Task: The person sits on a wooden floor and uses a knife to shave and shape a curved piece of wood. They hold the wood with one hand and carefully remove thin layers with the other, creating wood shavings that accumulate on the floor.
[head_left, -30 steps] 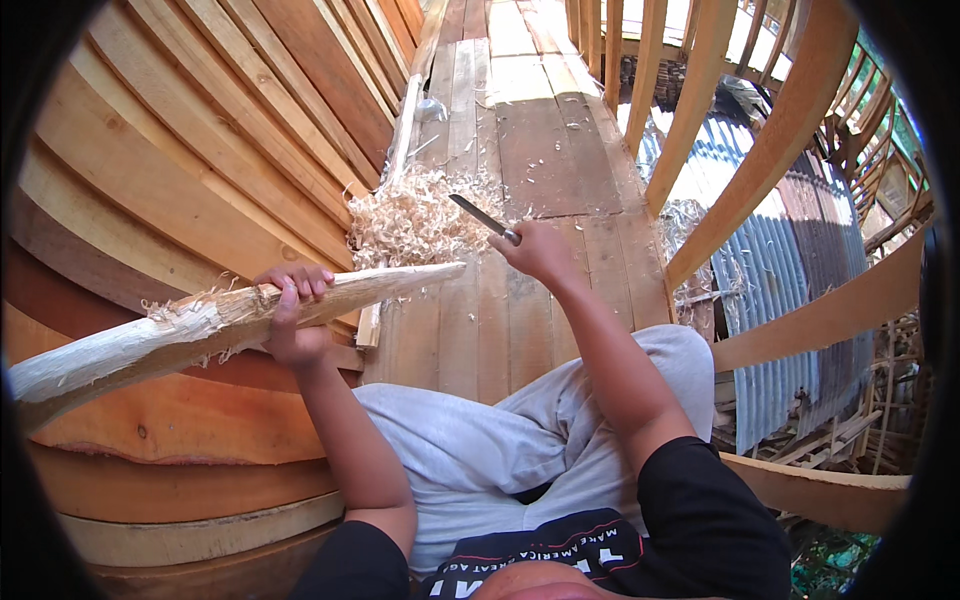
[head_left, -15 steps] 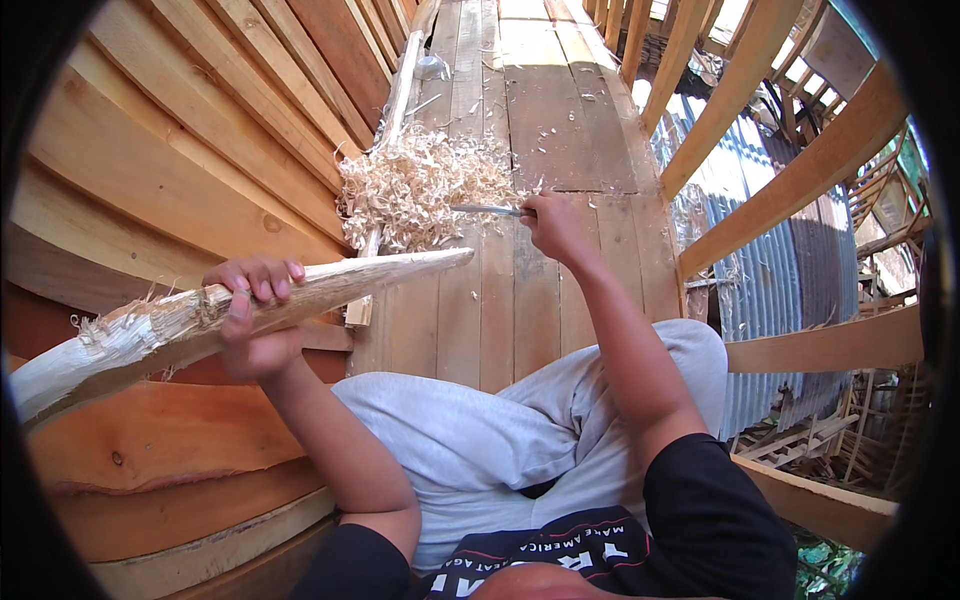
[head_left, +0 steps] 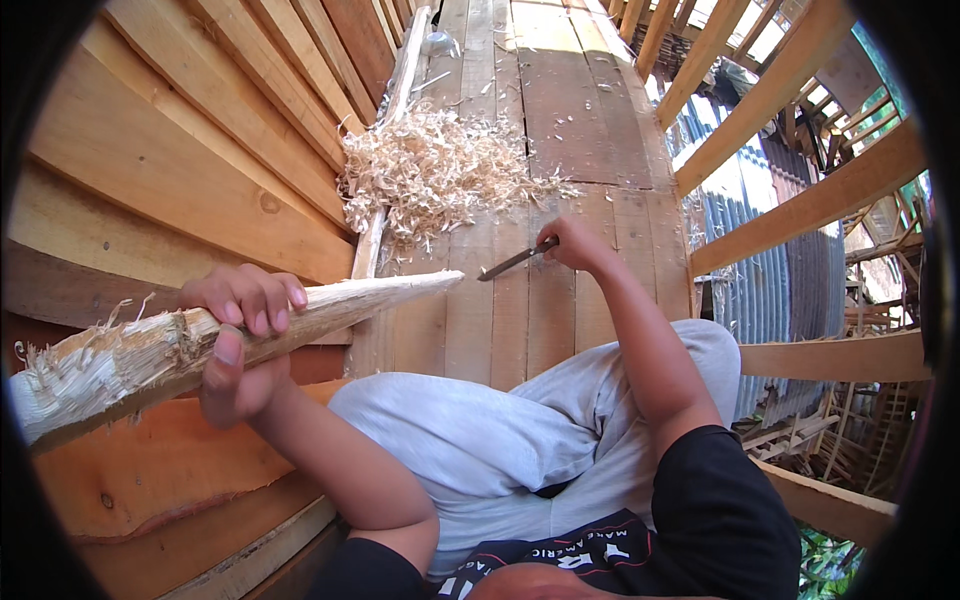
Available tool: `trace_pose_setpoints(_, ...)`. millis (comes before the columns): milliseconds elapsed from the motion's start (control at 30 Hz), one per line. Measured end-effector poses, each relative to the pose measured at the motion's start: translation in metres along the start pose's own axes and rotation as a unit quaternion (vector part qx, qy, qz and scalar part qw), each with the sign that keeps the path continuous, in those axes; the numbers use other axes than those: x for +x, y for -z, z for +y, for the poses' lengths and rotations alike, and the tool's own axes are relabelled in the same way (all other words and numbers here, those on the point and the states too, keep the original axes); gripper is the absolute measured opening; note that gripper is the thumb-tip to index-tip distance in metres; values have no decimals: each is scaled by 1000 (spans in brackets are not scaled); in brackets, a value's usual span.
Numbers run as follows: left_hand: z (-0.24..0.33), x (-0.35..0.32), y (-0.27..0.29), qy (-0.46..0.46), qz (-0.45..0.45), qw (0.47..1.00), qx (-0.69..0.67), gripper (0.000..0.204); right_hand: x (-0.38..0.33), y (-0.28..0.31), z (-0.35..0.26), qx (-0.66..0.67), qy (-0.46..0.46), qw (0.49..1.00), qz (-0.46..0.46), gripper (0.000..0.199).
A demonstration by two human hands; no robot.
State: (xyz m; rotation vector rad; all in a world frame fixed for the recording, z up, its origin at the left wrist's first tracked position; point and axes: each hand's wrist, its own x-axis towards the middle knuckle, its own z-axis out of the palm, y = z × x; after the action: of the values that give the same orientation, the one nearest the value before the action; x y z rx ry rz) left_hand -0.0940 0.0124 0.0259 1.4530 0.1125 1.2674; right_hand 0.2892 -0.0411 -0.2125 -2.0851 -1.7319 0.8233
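Observation:
A thick, pale wooden pole [head_left: 120, 365] with its bark stripped slants in from the left and tapers to a point over the floor. My left hand [head_left: 245, 335] is wrapped round it, fingers over the top and thumb on the near side. The surface left of that hand is rough and frayed, with small curls sticking up. My right hand [head_left: 577, 243] is closed round the handle of a knife [head_left: 515, 260]. Its dark, narrow blade points left and toward me, a short gap to the right of the pole's tip and not touching it.
A heap of wood shavings [head_left: 430, 170] lies on the plank floor [head_left: 510, 340] beyond the pole. Wooden boards [head_left: 180, 140] line the left side. On the right are railing slats [head_left: 810, 205] with corrugated metal sheets [head_left: 790, 270] behind. My crossed legs [head_left: 470, 430] are close below.
My right hand has moved slightly nearer and right. The knife has swung from level to slanting toward me, its blade away from the shavings. My left hand and the pole have shifted slightly.

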Motion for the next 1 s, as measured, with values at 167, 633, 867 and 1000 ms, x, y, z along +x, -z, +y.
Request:
trace_pose_setpoints(167,-2,-1,10,-6,1,1000,-9,21,1,28,15,24,-45,993,109,30)
trace_pose_setpoints(633,-16,6,4,7,31,998,-55,22,-7,38,18,-35,-35,997,-55,32)
trace_pose_setpoints(867,-31,15,-10,-2,58,995,-83,18,-12,41,6,4,-56,998,33,26)
trace_pose_setpoints(1000,-39,23,-31,7,89,991,-103,14,-21,34,7,-3,-47,999,16,21)
